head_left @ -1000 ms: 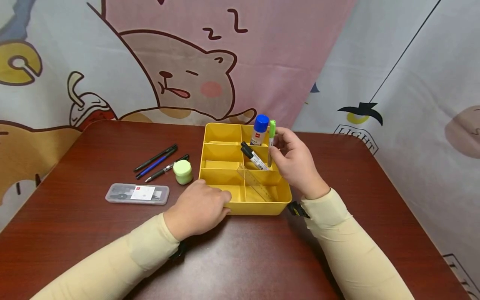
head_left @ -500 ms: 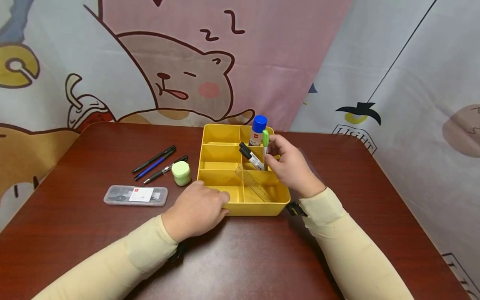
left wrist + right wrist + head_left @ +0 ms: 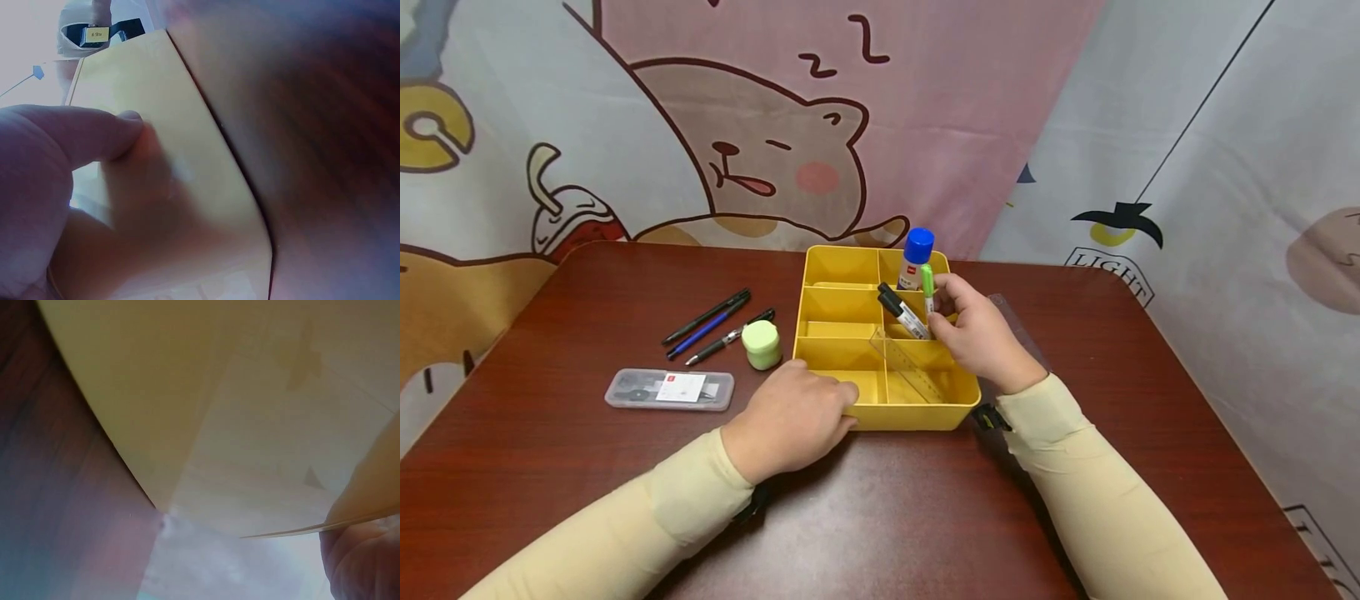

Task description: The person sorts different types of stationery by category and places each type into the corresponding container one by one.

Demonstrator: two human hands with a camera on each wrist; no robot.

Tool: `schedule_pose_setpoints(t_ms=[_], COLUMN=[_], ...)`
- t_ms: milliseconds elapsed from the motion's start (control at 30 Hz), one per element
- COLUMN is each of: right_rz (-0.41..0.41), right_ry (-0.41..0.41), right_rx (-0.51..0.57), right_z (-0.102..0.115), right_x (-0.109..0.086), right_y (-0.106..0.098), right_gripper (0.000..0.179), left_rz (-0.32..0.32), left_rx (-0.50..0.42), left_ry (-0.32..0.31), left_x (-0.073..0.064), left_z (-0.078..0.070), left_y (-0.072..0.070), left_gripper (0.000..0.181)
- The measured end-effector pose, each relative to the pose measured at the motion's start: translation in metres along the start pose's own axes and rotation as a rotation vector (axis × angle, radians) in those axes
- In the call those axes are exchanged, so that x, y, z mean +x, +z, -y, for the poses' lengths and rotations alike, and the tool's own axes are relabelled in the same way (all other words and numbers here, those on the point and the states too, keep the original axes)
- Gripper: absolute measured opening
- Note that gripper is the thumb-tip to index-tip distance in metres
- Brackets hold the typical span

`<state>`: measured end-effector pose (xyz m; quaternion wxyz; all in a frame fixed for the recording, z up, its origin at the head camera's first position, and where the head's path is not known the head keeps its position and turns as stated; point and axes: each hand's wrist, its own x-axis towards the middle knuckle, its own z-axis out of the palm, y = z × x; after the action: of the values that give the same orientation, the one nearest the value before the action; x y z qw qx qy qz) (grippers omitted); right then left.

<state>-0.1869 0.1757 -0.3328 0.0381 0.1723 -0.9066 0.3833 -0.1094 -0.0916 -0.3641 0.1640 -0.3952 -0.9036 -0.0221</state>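
A yellow divided storage box (image 3: 917, 418) stands mid-table. At its near left corner my left hand (image 3: 793, 417) grips the rim; the left wrist view has the thumb (image 3: 103, 134) flat against the outer wall. My right hand (image 3: 985, 329) reaches over the right side and pinches a green-capped marker (image 3: 928, 283) upright in the middle right compartment, its lower end hidden. Beside it two black-capped markers (image 3: 904, 313) lean to the left. A clear ruler (image 3: 910, 367) slants in the front right compartment. The blue-capped glue stick (image 3: 916, 258) stands in the back right one.
Left of the box lie a black pen (image 3: 706, 317), a blue pen (image 3: 706, 330) and a grey-black pen (image 3: 730, 337). A pale green jar (image 3: 762, 344) is close to the box, with a clear compass case (image 3: 670, 390) nearer me. Clear plastic (image 3: 1017, 325) lies behind my right hand.
My right hand has brought the green-capped marker left and down, so it sits lower in the middle right compartment. My left hand keeps its grip on the box corner.
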Motion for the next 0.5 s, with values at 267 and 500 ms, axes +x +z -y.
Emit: schedule_pose_setpoints(t_ms=[267,500], right_rz=[0.009,0.013], right_ry=[-0.003,-0.020], right_rx=[-0.022,-0.027], right_z=[-0.0008,-0.0010], right_x=[-0.0003,0.0001], right_y=[0.0015,0.0020], right_gripper=[0.036,0.035], left_rz=[0.020,0.026], left_rx=[-0.012,-0.009], left_ry=[-0.010,-0.007], left_x=[0.0007,0.0013], left_z=[-0.0008,-0.0006], left_y=[-0.0001,-0.0007], left_gripper=[0.032,0.031])
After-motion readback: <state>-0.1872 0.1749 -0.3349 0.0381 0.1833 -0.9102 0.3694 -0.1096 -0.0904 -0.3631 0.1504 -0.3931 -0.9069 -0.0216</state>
